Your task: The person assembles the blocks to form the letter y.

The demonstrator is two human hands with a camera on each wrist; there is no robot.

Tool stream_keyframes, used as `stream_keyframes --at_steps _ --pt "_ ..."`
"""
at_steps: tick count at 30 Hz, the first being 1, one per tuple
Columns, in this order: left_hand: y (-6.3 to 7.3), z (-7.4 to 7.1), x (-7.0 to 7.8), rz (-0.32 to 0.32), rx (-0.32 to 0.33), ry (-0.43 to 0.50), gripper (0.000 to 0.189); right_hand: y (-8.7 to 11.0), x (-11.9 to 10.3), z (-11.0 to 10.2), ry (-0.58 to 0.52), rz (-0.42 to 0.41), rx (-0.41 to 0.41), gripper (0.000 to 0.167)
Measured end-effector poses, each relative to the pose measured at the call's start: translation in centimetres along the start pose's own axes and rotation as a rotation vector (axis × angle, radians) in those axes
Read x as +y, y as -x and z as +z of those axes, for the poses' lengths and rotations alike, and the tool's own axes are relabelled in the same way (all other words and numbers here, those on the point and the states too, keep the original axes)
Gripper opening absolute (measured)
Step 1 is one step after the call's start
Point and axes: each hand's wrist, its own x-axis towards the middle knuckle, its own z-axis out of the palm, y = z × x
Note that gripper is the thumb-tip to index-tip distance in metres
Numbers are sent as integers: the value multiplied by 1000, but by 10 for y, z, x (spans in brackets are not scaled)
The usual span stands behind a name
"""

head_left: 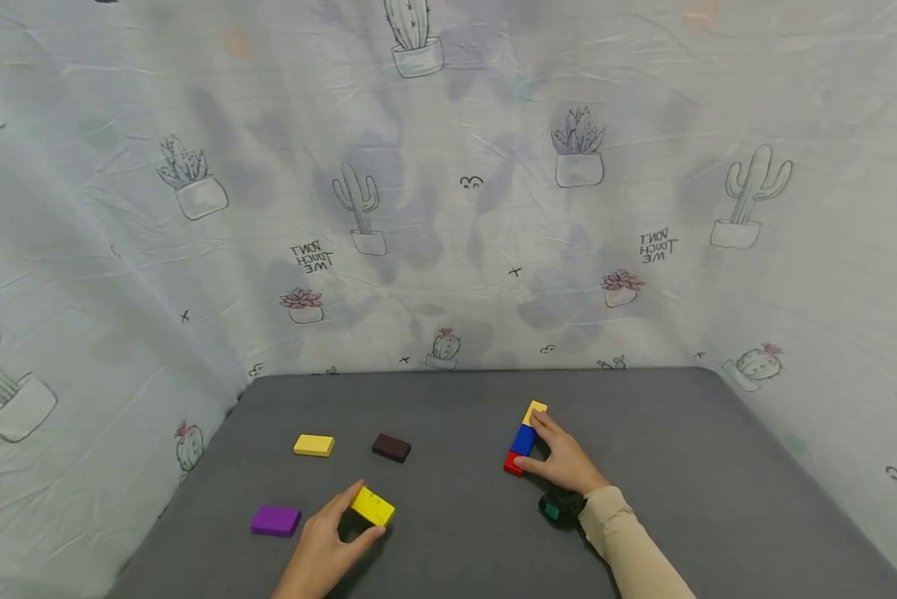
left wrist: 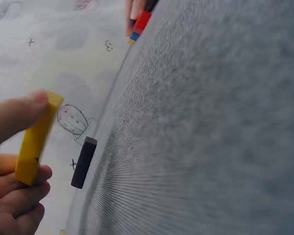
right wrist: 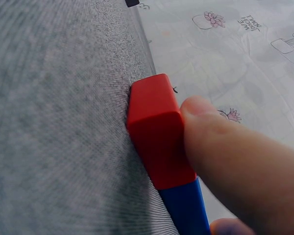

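My left hand (head_left: 327,537) pinches a yellow block (head_left: 374,507) by its ends between thumb and fingers, raised over the grey table. The left wrist view shows this yellow block (left wrist: 37,139) edge-on, with the thumb at its upper end. A red block (head_left: 514,463), a blue block (head_left: 523,439) and a second yellow block (head_left: 534,413) lie end to end in a slanted row. Across that row rests my right hand (head_left: 564,459), its thumb on the red block (right wrist: 159,142) and fingers spread toward the far yellow one. In the right wrist view the blue block (right wrist: 186,208) meets the red one.
A flat yellow block (head_left: 314,446), a dark brown block (head_left: 392,448) and a purple block (head_left: 275,522) lie apart on the left half of the grey table (head_left: 448,549). A black device (head_left: 561,508) sits at the right wrist. Cactus-printed cloth (head_left: 448,208) hangs behind and at both sides.
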Motion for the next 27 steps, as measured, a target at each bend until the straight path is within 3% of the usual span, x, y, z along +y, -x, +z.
stream_keyframes --at_steps 5,17,27 --pt "-12 6 12 72 27 35 75 -1 0 -2 -11 8 13 88" --pt "-51 36 49 175 -42 116 74 -3 -1 -1 -28 25 5 87" --pt "-77 57 58 171 19 175 76 -1 0 1 -27 29 -17 87"
